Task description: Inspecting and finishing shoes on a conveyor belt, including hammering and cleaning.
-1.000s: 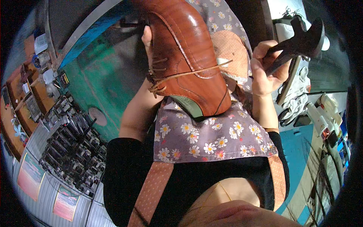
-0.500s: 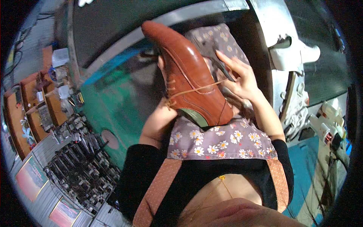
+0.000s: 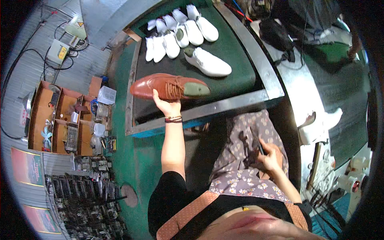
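Apparently laced but unreleased, a brown shoe (image 3: 169, 85) is sitting at eleven o'clock, left hand (image 3: 167, 105) pinching it, right hand (image 3: 271, 158) clasping a dark tool (image 3: 261, 148).

Wears black top (image 3: 219, 205) with elbow-length sleeves (image 3: 169, 187), grey-purple apron (image 3: 227, 162) printed with white-petalled, yellow-centred daisies (image 3: 263, 186), peach polka-dot shoulder straps (image 3: 188, 214), several thin dark bracelet strands (image 3: 173, 119) around the left wrist (image 3: 173, 113), and small gold neck pendant (image 3: 245, 209).
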Available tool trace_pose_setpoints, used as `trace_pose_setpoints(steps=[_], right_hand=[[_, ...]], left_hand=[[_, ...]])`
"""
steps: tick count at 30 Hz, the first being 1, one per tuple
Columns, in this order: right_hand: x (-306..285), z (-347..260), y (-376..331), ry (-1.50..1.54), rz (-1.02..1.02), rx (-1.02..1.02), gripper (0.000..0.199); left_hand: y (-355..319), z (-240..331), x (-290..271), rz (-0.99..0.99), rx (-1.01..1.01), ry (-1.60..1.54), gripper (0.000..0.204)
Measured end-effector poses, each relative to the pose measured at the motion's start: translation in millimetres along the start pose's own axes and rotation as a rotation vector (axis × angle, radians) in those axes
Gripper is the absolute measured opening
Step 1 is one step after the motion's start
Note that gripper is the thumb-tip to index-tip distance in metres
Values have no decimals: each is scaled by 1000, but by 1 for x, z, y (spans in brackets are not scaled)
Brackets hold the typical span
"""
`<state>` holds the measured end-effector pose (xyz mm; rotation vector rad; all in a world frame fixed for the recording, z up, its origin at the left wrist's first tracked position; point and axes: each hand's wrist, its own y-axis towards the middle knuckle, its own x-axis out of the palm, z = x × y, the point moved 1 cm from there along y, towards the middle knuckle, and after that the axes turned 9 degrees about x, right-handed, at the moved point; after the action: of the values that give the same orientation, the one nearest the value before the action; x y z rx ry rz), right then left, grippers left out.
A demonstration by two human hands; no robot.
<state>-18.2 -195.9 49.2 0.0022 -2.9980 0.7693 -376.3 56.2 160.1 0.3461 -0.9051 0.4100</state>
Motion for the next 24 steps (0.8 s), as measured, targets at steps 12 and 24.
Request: trace_pose_setpoints(steps=[12,24], right_hand=[[8,14,38,-96,4,122,66],[11,14,45,-369,-83,168,71]], left_hand=[[92,5,-132,445,-115,415,48],[71,-46,-154,466,-319,-66,50]])
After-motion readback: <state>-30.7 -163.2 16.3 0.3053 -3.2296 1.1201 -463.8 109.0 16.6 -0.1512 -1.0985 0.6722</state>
